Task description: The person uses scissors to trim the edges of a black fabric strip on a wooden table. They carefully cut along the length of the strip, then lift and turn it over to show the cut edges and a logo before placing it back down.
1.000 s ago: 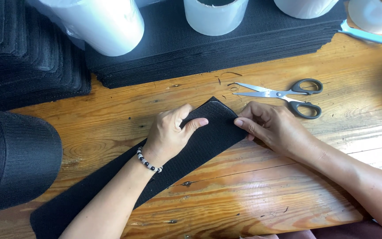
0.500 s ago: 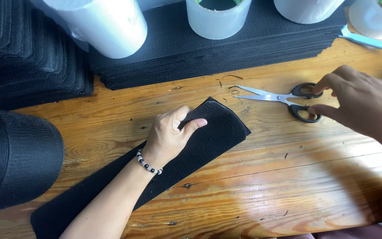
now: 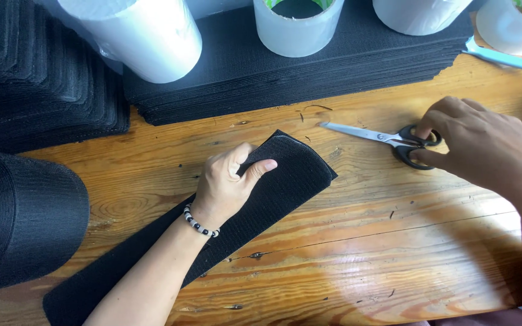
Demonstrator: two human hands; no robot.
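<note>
A long black woven strip [image 3: 291, 175] lies diagonally on the wooden table [image 3: 364, 253], its far end folded over. My left hand [image 3: 228, 184], with a bead bracelet at the wrist, presses down on the fold, fingers curled at the strip's edge and thumb stretched across it. Silver scissors [image 3: 357, 131] with black handles lie shut to the right of the fold, blades pointing left. My right hand [image 3: 484, 145] is at the handles, thumb and fingers pinched on them. The scissors still rest on the wood.
Stacks of black sheets fill the back [image 3: 309, 78] and the left [image 3: 37, 90]. A big black roll [image 3: 19, 223] sits at the near left. White rolls [image 3: 146, 36] and a clear tape roll [image 3: 297, 27] stand on the stacks. A light blue tool [image 3: 502, 58] lies far right.
My right hand left the strip's folded end, moved right and came down on the scissors' handles. My left hand stayed pressed on the fold.
</note>
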